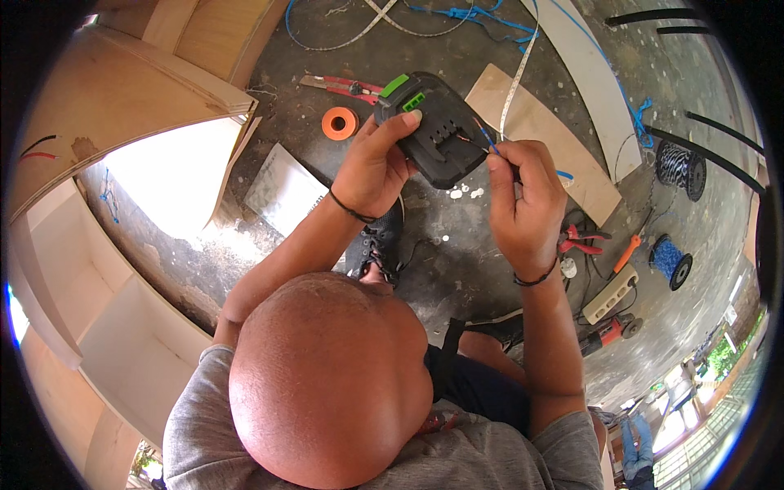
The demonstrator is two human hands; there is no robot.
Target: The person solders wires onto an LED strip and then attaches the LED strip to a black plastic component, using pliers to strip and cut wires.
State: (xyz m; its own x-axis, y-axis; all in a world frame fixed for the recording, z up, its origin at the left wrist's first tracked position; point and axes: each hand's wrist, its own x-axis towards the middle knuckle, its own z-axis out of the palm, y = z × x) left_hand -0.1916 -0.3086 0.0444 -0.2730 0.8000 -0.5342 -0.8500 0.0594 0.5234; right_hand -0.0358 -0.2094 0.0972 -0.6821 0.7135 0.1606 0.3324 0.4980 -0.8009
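A black power-tool battery pack (447,163) with a green latch is held up over the floor, its slotted terminal side facing up. My left hand (371,167) grips it along the left edge, thumb on top beside the green part. At its right side, my right hand (527,192) pinches a thin blue wire (484,133) between thumb and fingertips. Bare copper shows at a wire end close to the terminal slots; whether it touches the metal inside I cannot tell. The rest of the wire is mostly hidden by the right hand.
An orange tape roll (340,123) and red-handled cutters (347,86) lie beyond my left hand. A plywood strip (543,139) lies beyond the right. Farther right are red pliers (581,238), a screwdriver (627,253), a power strip (611,296), an angle grinder (608,335) and a blue wire spool (671,260).
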